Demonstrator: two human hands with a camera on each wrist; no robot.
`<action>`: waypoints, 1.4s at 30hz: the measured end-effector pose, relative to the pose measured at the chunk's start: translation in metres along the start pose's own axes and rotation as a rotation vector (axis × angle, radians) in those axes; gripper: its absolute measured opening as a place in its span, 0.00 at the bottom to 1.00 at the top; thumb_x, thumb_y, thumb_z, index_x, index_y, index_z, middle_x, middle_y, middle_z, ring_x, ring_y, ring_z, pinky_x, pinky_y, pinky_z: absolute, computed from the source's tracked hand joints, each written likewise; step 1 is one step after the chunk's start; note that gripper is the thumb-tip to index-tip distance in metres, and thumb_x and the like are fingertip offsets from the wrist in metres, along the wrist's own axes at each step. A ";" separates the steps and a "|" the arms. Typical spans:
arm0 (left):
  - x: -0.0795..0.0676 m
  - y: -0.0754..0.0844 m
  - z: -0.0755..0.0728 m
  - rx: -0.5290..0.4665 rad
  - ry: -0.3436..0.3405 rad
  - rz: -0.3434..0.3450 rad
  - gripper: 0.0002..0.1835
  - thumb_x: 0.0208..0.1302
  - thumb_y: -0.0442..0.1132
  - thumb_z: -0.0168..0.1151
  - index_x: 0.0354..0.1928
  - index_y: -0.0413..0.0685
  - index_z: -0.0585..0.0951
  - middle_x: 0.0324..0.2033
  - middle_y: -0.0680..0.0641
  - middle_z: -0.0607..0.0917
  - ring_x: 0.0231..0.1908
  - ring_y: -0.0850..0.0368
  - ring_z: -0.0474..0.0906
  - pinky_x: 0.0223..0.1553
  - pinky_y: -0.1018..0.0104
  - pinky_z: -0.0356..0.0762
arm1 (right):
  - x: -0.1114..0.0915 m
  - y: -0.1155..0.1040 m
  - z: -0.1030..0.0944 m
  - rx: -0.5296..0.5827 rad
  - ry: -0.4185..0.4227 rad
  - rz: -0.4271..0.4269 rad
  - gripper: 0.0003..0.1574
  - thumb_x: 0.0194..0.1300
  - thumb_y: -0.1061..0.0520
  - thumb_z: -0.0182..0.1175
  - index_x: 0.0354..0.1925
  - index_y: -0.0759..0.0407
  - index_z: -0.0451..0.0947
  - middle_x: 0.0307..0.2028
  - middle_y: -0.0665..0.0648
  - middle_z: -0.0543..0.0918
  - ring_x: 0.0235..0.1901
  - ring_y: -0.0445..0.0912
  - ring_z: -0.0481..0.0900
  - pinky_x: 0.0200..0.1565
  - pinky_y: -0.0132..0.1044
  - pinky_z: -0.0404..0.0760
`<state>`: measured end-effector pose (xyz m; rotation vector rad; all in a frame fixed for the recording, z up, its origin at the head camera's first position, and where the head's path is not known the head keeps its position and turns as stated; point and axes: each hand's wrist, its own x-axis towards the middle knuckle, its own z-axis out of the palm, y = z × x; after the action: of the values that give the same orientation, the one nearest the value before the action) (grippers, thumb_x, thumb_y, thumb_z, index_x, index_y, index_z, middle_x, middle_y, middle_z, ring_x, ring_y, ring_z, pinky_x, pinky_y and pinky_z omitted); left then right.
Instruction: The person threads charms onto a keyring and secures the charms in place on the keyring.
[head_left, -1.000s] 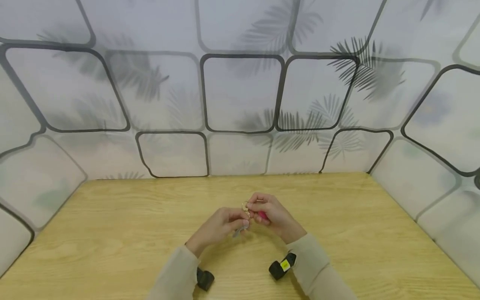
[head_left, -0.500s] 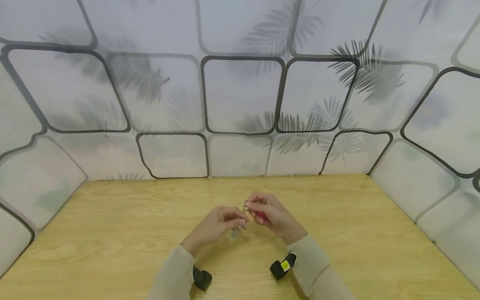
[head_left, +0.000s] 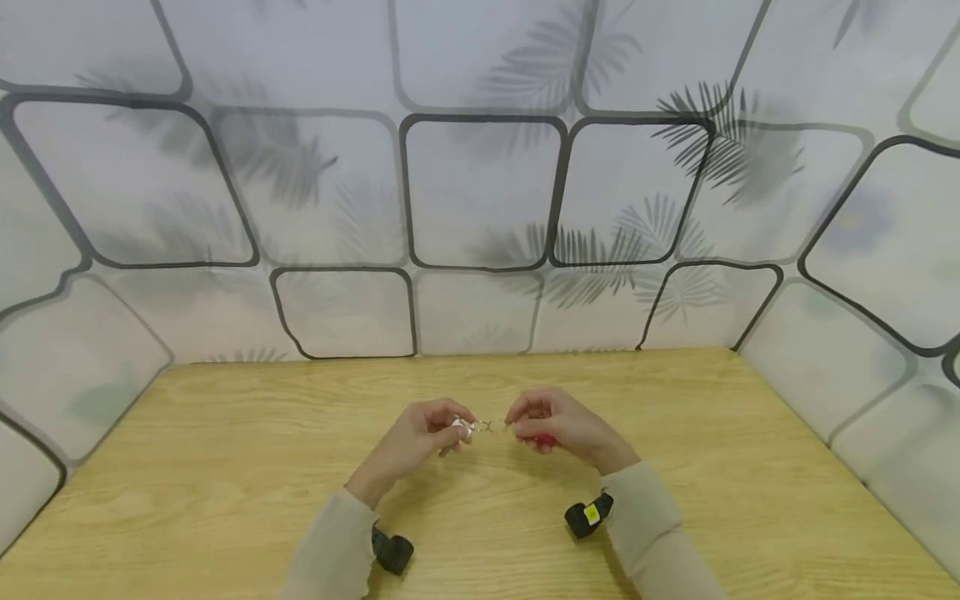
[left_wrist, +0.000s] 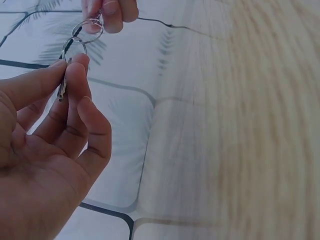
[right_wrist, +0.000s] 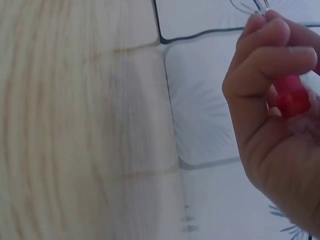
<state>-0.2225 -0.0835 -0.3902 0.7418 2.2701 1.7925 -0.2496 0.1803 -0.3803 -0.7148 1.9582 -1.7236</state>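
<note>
My left hand (head_left: 416, 437) pinches a small silver key (left_wrist: 63, 87) between thumb and index finger. A metal key ring (left_wrist: 66, 48) rises from the key and links through a second metal ring (left_wrist: 93, 23). That second ring reaches up to my right hand (head_left: 566, 427), whose fingertips pinch its end in the left wrist view. Curled inside the same right palm is a red-pink keychain piece (right_wrist: 292, 97), partly hidden by the fingers. In the head view the linked rings (head_left: 483, 426) span the gap between both hands, held above the table.
A wood-grain table (head_left: 225, 467) lies under the hands. Patterned cloth walls (head_left: 480, 192) rise behind it and on both sides. A black wrist camera hangs at each cuff, the left one (head_left: 393, 552) and the right one (head_left: 588, 515).
Both hands have drawn apart, left hand to the left and right hand to the right. The rings, earlier bunched between the fingertips, now stretch out in the gap.
</note>
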 end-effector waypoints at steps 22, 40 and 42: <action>0.019 -0.004 0.000 0.133 0.231 -0.183 0.02 0.64 0.25 0.66 0.37 0.33 0.82 0.23 0.45 0.83 0.23 0.57 0.77 0.29 0.65 0.76 | -0.010 0.014 -0.018 -0.015 0.154 0.162 0.12 0.74 0.68 0.55 0.49 0.80 0.75 0.37 0.65 0.87 0.34 0.47 0.87 0.40 0.40 0.87; 0.022 -0.008 -0.004 0.162 0.265 -0.247 0.03 0.64 0.26 0.68 0.37 0.36 0.83 0.26 0.45 0.87 0.25 0.53 0.81 0.31 0.62 0.78 | -0.009 0.016 -0.030 -0.015 0.350 0.213 0.12 0.76 0.62 0.56 0.48 0.72 0.78 0.31 0.57 0.82 0.24 0.41 0.77 0.26 0.31 0.78; 0.023 -0.010 -0.004 0.162 0.288 -0.263 0.03 0.63 0.26 0.68 0.35 0.36 0.82 0.25 0.45 0.86 0.25 0.53 0.81 0.30 0.64 0.77 | -0.009 0.016 -0.031 0.001 0.337 0.220 0.14 0.76 0.63 0.55 0.52 0.74 0.76 0.32 0.57 0.83 0.25 0.41 0.78 0.27 0.31 0.79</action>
<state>-0.2470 -0.0781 -0.3945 0.1986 2.5738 1.6981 -0.2637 0.2113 -0.3923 -0.2034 2.1594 -1.7963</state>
